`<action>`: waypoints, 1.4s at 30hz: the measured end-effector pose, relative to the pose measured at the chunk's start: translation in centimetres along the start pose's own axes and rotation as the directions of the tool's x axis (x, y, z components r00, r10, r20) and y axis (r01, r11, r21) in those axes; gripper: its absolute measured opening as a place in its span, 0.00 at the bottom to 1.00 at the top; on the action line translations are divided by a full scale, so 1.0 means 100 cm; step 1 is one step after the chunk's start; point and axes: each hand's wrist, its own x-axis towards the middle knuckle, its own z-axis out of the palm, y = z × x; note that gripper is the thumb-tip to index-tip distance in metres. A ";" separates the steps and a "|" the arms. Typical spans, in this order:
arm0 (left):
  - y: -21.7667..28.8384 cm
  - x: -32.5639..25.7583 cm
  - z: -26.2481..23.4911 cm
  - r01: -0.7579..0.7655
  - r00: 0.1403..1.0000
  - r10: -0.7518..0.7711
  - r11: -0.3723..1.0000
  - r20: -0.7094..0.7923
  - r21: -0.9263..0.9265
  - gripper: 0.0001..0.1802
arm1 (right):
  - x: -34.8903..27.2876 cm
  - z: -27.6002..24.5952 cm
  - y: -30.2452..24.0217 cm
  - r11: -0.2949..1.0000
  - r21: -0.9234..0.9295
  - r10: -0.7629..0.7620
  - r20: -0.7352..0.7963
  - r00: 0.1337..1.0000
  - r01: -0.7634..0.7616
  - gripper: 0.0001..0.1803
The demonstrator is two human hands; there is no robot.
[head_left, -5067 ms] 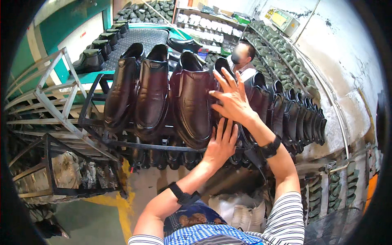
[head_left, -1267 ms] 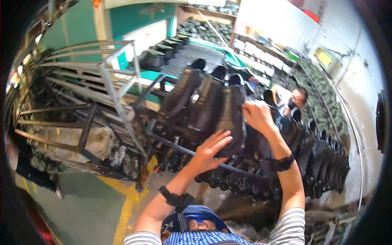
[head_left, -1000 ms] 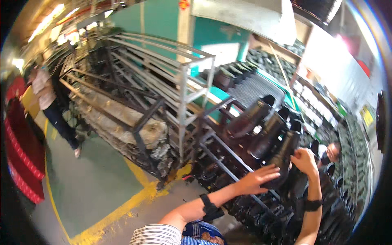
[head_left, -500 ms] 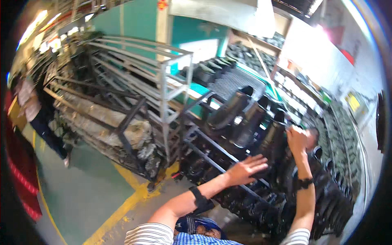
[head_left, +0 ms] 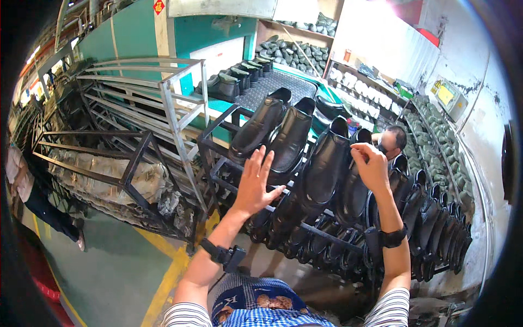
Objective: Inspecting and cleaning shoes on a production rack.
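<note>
Black leather slip-on shoes stand tilted, toes down, along the top of a dark metal rack (head_left: 230, 185). My left hand (head_left: 255, 185) is open with fingers spread, over the toe of the leftmost shoe (head_left: 257, 131) and beside the second shoe (head_left: 291, 141); whether it touches them I cannot tell. To its right rests a third shoe (head_left: 325, 171). At the upper part of the fourth shoe (head_left: 352, 196), my right hand (head_left: 372, 168) has its fingers curled in toward the thumb. What lies between those fingertips is not clear. Dark bands with small devices circle both wrists.
More black shoes (head_left: 430, 218) fill the rack's right side and lower tier. A co-worker's head (head_left: 393, 140) shows behind it. Grey metal frames (head_left: 174, 117) stand to the left, past a low black frame (head_left: 128, 177). Another person (head_left: 38, 191) is at the far left. Shelves of shoes (head_left: 441, 141) line the right.
The view has swung to the right. My left hand has moved up to the leftmost shoes and its fingers have spread. The right hand has shifted from a fist to a looser curl.
</note>
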 end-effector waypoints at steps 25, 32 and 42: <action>-0.159 0.107 -0.040 0.319 0.915 -0.370 0.907 0.159 0.275 0.24 | 0.057 0.104 -0.083 0.916 0.348 0.104 0.268 0.958 -0.197 0.14; -0.120 0.082 -0.049 -0.255 0.962 0.269 0.947 0.048 -0.197 0.35 | 0.086 0.126 -0.085 0.951 -0.232 -0.144 0.247 0.958 0.203 0.19; -0.077 0.037 0.010 -0.288 0.860 0.424 0.863 0.284 -0.416 0.39 | 0.118 0.171 -0.073 0.831 -0.414 0.044 0.715 0.698 0.372 0.13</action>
